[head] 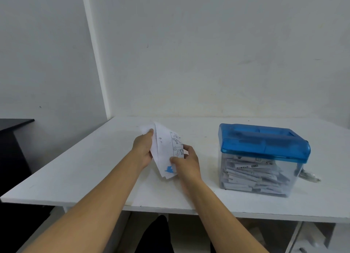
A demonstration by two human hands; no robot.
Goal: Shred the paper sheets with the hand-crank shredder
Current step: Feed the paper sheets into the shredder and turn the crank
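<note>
White paper sheets (164, 148), a small fanned bundle printed with black line drawings and one blue patch, are held between both hands. The left hand (143, 150) grips the bundle at its ten o'clock edge, with the thumb on top and the fingers curled underneath; the right hand (186, 163) pinches the four o'clock edge, with the thumb on the printed face and the other fingers bent behind the sheets. Whether the lowest corner of the bundle touches the table, I cannot tell. Both bare forearms reach in from six o'clock.

Under the hands lies a white table (91, 169), which is pushed against a pale wall (208, 54). At three o'clock from the hands, well apart from them, the hand-crank shredder (263, 158) stands upright on the table; its translucent blue lid (265, 142) sits on a clear bin (224, 177), and this bin is packed with cut paper strips nearly up to the lid. A grey crank handle (308, 175) hangs at the right side of the bin, too blurred to show more.

At nine o'clock, beside the table end, a black cabinet (13, 139) is partly in view; at five o'clock, under the table edge, there is a white drawer unit (312, 237).
</note>
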